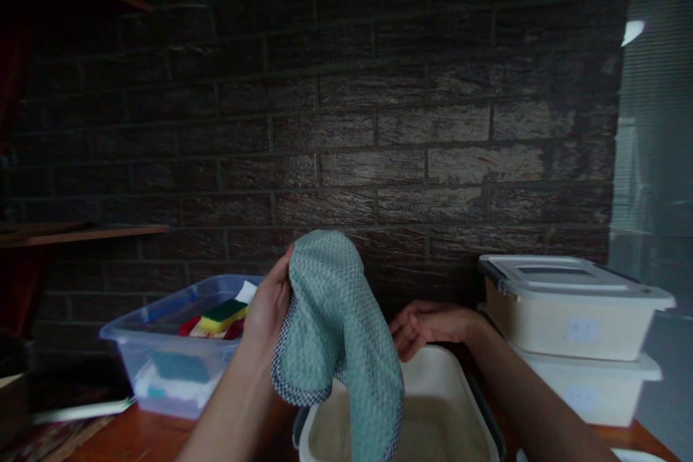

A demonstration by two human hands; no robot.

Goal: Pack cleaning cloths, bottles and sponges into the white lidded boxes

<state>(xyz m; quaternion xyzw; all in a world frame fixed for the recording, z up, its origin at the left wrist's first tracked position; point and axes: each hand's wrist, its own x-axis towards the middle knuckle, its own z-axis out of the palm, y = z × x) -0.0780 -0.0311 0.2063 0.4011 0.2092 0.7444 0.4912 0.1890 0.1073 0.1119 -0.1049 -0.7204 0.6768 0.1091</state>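
A green waffle-textured cloth (338, 310) with a black-and-white checked border hangs in the middle of the view. My left hand (271, 303) grips it near its upper left, and the cloth hides most of those fingers. To the right of the cloth, my right hand (430, 325) has its fingers loosely apart and holds nothing that I can see. Its fingertips are close to the cloth's right edge; whether they touch it I cannot tell. Beneath both hands stands a cream-coloured bin (460, 390) without a lid, and the cloth's lower end hangs over it.
A clear bluish plastic bin (124, 336) at the left holds a yellow-and-green sponge (223, 315) and red items. Two lidded cream boxes (611, 328) are stacked at the right. Wooden shelves (97, 234) jut out at the left, and a dark brick wall (346, 130) rises behind the table (146, 440).
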